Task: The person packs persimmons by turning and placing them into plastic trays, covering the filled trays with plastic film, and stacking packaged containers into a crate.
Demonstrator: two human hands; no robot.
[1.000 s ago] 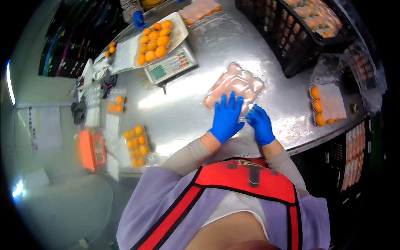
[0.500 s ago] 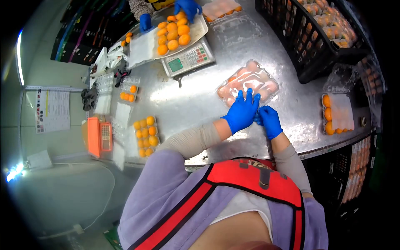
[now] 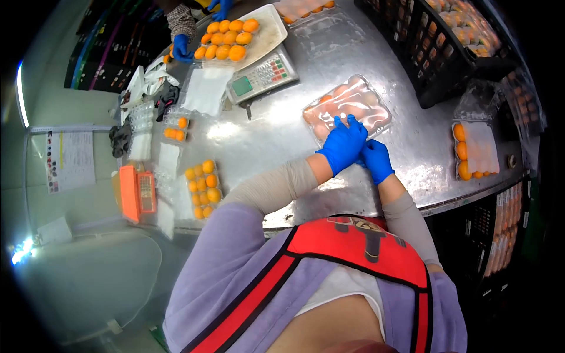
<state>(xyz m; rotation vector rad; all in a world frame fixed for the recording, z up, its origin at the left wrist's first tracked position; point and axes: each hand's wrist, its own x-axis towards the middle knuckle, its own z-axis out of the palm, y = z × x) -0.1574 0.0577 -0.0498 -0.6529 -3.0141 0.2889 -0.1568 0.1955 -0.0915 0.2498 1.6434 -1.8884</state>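
Note:
A clear plastic clamshell box [image 3: 347, 103] of orange fruit lies on the metal table in front of me, a pale sheet under its shiny lid. My left hand [image 3: 344, 146], in a blue glove, rests on the near part of the lid with its fingers stretched out. Beside it, my right hand [image 3: 376, 161], also gloved in blue, has its fingers closed at the box's near right corner. The fingertips there are partly hidden, and the corner itself is covered by my hands.
Ahead stands a scale [image 3: 265, 73] with a fruit-filled tray [image 3: 226, 41] on its pan; a co-worker's blue-gloved hand [image 3: 182, 48] is beside it. A black crate [image 3: 438, 53] of packs stands right. Fruit boxes sit at left [image 3: 204, 188] and right [image 3: 479, 150], near an orange case [image 3: 129, 193].
The co-worker's hands have drawn away from the fruit tray, which now sits turned and further left. My left fingers have slid slightly nearer on the lid; my right hand has risen slightly.

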